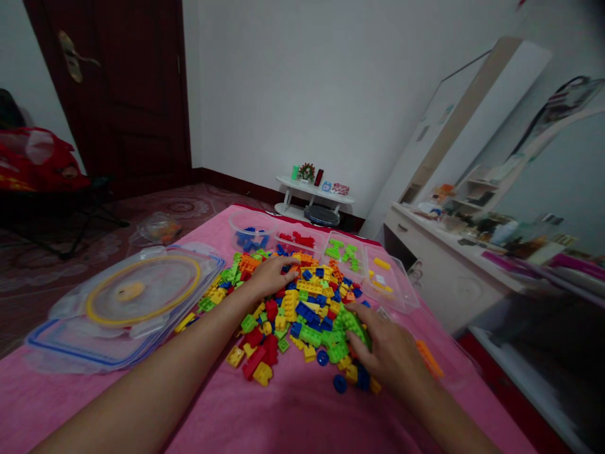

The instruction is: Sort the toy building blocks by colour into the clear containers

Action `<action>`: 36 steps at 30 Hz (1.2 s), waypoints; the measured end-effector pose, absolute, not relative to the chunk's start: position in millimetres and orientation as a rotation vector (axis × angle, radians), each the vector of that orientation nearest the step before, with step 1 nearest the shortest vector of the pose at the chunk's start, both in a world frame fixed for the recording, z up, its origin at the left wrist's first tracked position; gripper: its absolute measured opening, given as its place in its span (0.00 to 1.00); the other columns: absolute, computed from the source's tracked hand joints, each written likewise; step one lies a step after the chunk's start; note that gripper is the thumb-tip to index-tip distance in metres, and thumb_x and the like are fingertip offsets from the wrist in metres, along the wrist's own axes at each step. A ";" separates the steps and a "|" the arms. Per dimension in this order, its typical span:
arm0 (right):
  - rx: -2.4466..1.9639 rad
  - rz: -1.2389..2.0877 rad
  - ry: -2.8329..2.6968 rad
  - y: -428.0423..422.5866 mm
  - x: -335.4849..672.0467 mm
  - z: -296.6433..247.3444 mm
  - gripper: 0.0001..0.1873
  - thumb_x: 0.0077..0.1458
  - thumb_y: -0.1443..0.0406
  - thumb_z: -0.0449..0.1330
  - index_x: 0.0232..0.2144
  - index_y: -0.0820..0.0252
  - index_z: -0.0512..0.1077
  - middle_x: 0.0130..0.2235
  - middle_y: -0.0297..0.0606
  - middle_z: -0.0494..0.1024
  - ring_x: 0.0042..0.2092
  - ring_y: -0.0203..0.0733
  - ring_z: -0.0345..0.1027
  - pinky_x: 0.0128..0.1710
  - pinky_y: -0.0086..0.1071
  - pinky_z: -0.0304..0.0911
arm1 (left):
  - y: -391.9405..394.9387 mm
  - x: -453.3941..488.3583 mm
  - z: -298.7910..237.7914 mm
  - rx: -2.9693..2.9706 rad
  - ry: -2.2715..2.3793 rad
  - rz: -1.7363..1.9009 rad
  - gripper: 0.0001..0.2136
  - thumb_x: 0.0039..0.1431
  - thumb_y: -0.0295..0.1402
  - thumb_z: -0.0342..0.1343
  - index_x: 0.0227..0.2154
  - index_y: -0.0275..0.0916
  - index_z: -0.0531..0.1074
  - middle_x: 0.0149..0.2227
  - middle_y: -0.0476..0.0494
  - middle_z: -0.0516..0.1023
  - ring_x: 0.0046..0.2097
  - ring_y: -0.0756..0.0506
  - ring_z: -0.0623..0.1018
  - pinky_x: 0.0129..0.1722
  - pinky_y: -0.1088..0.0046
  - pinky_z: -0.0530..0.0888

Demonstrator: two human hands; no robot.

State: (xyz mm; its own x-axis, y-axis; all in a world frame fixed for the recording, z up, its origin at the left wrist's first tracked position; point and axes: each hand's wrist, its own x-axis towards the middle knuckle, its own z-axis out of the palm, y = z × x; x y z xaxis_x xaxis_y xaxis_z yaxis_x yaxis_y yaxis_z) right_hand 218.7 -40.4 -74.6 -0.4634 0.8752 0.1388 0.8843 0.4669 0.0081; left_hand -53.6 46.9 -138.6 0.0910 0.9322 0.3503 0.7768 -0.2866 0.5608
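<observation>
A heap of coloured plastic bricks [297, 309] lies on a pink cloth [293, 410]. My left hand [271, 275] reaches into the far side of the heap, fingers curled over orange and blue bricks. My right hand [390, 356] rests on the near right edge of the heap, fingers closed around green bricks [352, 325]. Beyond the heap stand clear tubs: one with blue bricks [250, 236], one with red bricks [297, 239], one with green bricks [344, 250] and one with yellow bricks [385, 277].
A stack of clear container lids [127, 302], one with a yellow ring, lies at the left. A white dresser [444, 265] with clutter stands to the right. A small white shelf [314, 192] and a dark door [123, 94] are at the back.
</observation>
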 end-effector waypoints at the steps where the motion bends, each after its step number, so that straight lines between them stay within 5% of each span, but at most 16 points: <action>1: -1.527 -0.086 -2.621 -41.3 215.6 -74.5 0.22 0.55 0.61 0.50 0.53 0.51 0.62 0.51 0.39 0.72 0.46 0.48 0.70 0.40 0.37 0.62 | 46.5 -53.4 -137.9 2.137 1.716 0.973 0.18 0.55 0.43 0.51 0.48 0.47 0.72 0.48 0.47 0.75 0.48 0.43 0.74 0.47 0.71 0.68; 11: -1.560 -0.017 -2.795 -37.5 213.6 -87.9 0.30 0.45 0.68 0.52 0.54 0.51 0.63 0.52 0.40 0.69 0.44 0.48 0.70 0.39 0.36 0.61 | 46.2 -52.8 -137.7 2.170 1.717 0.985 0.18 0.56 0.42 0.50 0.48 0.47 0.72 0.48 0.48 0.76 0.49 0.43 0.73 0.48 0.70 0.68; 17: -1.512 0.243 -2.572 -27.4 228.4 -81.8 0.29 0.44 0.65 0.55 0.51 0.57 0.66 0.49 0.42 0.73 0.48 0.47 0.67 0.46 0.36 0.59 | 46.6 -53.3 -140.5 2.171 1.690 1.018 0.18 0.56 0.43 0.49 0.48 0.45 0.72 0.49 0.48 0.75 0.49 0.44 0.73 0.47 0.73 0.68; 28: -1.458 0.536 -2.388 -18.5 225.9 -90.9 0.19 0.47 0.58 0.58 0.42 0.58 0.70 0.25 0.31 0.71 0.26 0.38 0.64 0.24 0.28 0.55 | 47.0 -52.5 -138.9 2.149 1.696 0.984 0.18 0.56 0.42 0.50 0.48 0.45 0.72 0.49 0.48 0.75 0.50 0.44 0.72 0.49 0.71 0.68; 33: -1.424 1.219 -2.000 -11.1 225.8 -85.3 0.19 0.51 0.56 0.54 0.43 0.58 0.64 0.26 0.29 0.71 0.18 0.32 0.62 0.17 0.26 0.57 | 46.6 -52.6 -138.5 2.154 1.679 1.005 0.18 0.56 0.42 0.50 0.48 0.45 0.72 0.48 0.47 0.75 0.49 0.44 0.73 0.49 0.71 0.68; 36: -1.424 1.278 -1.858 13.7 223.2 -70.2 0.19 0.49 0.57 0.57 0.41 0.60 0.65 0.24 0.28 0.70 0.17 0.31 0.63 0.15 0.24 0.57 | 46.4 -52.6 -137.8 2.151 1.683 0.992 0.18 0.56 0.42 0.50 0.48 0.45 0.72 0.48 0.47 0.75 0.48 0.44 0.73 0.48 0.71 0.68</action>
State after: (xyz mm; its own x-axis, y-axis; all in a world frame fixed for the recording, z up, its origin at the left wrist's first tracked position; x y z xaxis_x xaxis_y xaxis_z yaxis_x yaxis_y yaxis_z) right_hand 223.2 13.7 -70.2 -0.3510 0.9217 -0.1651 0.4840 0.0276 -0.8747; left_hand -52.6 46.4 -137.8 0.1088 0.9255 0.3629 0.7657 -0.3108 0.5631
